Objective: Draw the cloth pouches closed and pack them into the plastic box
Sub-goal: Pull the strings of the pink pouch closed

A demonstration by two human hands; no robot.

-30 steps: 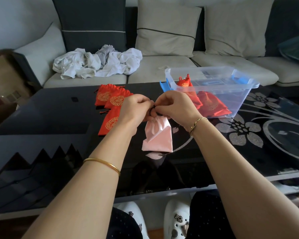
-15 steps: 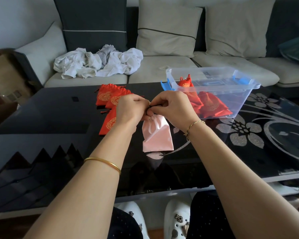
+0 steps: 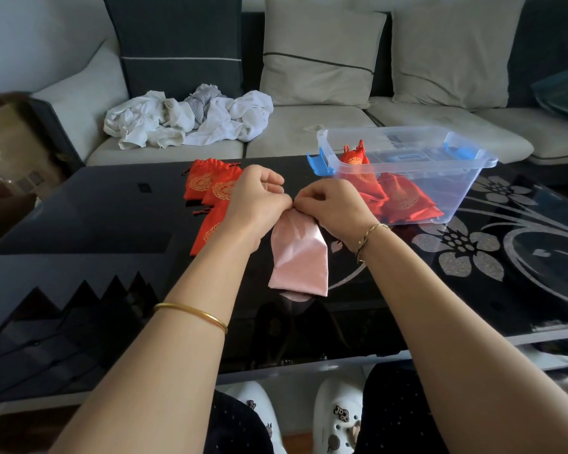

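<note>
The left hand (image 3: 259, 198) and right hand (image 3: 332, 204) meet knuckle to knuckle, each pinching the gathered mouth of the pink pouch (image 3: 299, 257) — likely to cinch its drawstrings (the fingers hide them) — while its body hangs toward the middle of the bench (image 3: 95, 217). Just behind the left hand lie the loose red pouches (image 3: 210, 188), probably awaiting closing. Near the far right corner stands the open-topped plastic box (image 3: 456, 191), holding the packed red pouches (image 3: 404, 201).

Home living rm: sofa (image 3: 341, 126) w/ cushions (image 3: 318, 50), glass coffee table (image 3: 95, 224).
</note>
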